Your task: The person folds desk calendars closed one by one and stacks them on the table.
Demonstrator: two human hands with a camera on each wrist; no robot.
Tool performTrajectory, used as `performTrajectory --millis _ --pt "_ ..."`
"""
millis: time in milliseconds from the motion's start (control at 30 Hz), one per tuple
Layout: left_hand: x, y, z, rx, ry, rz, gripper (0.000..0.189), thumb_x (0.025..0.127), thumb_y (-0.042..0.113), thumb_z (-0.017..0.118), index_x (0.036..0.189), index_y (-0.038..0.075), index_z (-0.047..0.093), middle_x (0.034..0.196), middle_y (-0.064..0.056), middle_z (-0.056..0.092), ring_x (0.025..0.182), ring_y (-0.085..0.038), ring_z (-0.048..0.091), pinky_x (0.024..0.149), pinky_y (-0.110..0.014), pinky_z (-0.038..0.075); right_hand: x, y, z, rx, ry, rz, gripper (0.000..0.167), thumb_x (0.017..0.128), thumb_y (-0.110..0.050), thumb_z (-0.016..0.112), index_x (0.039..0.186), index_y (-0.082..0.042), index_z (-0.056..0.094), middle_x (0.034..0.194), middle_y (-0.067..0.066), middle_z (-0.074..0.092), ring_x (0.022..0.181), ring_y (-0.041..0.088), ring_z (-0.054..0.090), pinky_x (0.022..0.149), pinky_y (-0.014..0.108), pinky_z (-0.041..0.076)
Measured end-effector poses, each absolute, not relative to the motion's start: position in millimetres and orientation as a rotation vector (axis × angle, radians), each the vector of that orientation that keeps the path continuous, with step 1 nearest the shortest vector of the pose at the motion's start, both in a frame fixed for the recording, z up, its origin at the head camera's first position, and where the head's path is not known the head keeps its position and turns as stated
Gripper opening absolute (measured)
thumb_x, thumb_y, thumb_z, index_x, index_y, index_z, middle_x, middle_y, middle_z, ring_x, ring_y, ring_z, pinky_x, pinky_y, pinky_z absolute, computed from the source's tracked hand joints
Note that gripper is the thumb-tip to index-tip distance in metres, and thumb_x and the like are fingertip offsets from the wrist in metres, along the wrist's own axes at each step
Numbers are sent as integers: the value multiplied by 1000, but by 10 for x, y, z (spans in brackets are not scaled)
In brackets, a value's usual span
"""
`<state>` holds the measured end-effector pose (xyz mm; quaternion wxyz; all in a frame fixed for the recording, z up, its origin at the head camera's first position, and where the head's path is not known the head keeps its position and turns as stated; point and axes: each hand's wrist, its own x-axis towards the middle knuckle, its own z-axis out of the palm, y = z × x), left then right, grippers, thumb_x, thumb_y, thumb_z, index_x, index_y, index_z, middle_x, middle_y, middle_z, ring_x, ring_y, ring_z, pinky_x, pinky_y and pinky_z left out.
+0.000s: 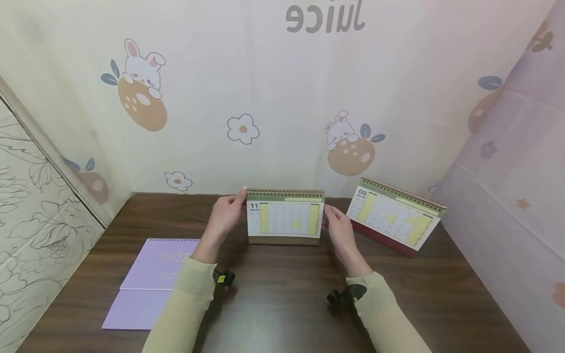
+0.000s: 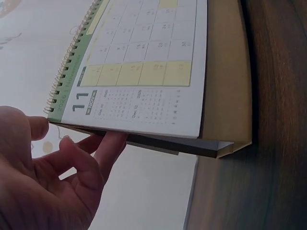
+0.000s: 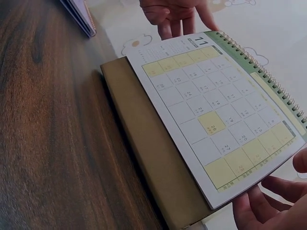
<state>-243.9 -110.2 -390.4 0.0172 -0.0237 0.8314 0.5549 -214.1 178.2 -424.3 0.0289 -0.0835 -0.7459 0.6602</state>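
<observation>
A spiral-bound desk calendar (image 1: 286, 218) showing month 11 stands upright at the back middle of the table, its brown base (image 3: 144, 143) along the bottom. At its left edge my left hand (image 1: 226, 213) holds it, thumb by the top ring corner and fingers (image 2: 109, 151) reaching behind the side. On the opposite edge, my right hand (image 1: 341, 230) grips the side, with fingertips tucked behind the pages in the right wrist view. Part of each hand's fingers is hidden behind the calendar.
To the right, a second calendar (image 1: 393, 215) showing month 09 stands angled on a red base. A purple calendar (image 1: 145, 279) lies at the left, partly covered by my left sleeve. Behind the dark wooden table (image 1: 273, 304) hangs a printed curtain (image 1: 282, 98).
</observation>
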Motion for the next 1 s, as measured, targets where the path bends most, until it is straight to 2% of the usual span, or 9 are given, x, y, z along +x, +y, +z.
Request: performTrajectory --millis 167,300,567,733,1000 --pt "-2439 -1118 -3890 -41 2579 1705 72 99 65 40 124 4 69 105 -16 70 103 -36 66 71 -35 48 -2141 1778 -4241 -268 -2303 2042 46 109 -31 37 144 -5 50 135 14 57 113 25 54 102 51 41" --pt "-2435 -1115 -3871 -31 2573 1720 70 100 64 40 120 4 70 104 -13 70 105 -36 65 74 -38 48 -2143 1779 -4229 -262 -2305 2048 47 109 -32 37 145 -5 50 137 14 56 116 25 53 103 51 40" --pt "-2445 -1116 -3899 -60 2563 1710 74 98 68 39 121 5 69 107 -12 70 103 -31 66 76 -38 51 -2144 1783 -4240 -292 -2319 2022 45 109 -29 38 143 -3 52 138 14 56 117 24 51 103 49 40" --pt "-2433 -1121 -3898 -99 2532 1747 74 97 67 43 123 2 68 110 -14 69 101 -31 68 83 -44 55 -2145 1785 -4232 -358 -2331 1969 45 108 -30 41 139 0 55 132 17 58 121 30 51 100 46 43" --pt "-2425 -1131 -3882 -83 2531 1752 71 97 65 46 124 2 66 112 -15 69 100 -33 69 83 -43 56 -2147 1808 -4227 -363 -2362 1947 47 107 -33 43 139 0 54 139 15 54 128 30 48 105 47 40"
